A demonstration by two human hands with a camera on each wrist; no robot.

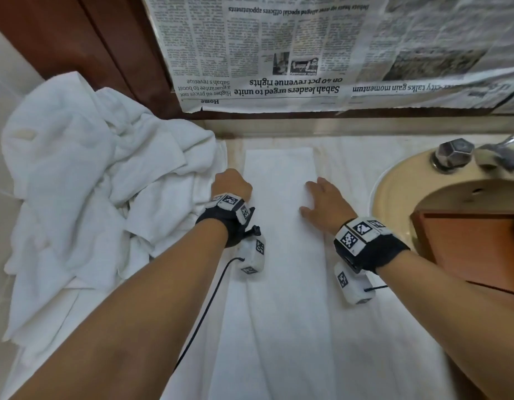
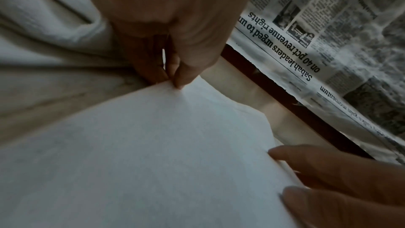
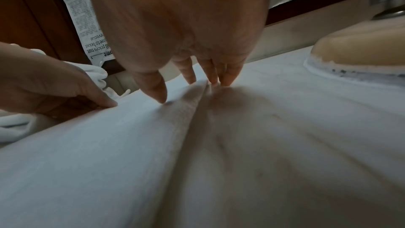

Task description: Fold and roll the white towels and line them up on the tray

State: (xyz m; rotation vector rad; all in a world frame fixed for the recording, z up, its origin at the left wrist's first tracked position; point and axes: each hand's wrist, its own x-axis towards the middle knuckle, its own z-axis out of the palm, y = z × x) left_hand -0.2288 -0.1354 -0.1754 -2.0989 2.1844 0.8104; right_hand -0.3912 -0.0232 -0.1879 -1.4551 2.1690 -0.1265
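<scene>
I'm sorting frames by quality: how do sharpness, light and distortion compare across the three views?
Head view: bright, mostly sharp, edges bowed by the wide lens, newspaper headline legible. Left wrist view: dim, left hand looms soft, folded towel blurred. Right wrist view: dim, right hand shadows the towel, foreground smeared.

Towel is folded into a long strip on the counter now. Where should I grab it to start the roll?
Probably the far short end of the strip, gripped at both corners from the long sides. It lies flat and narrow, running away from you. The left hand already pinches the left edge, and the right hand presses on the right edge. Slide both forward, then roll toward you.
</scene>
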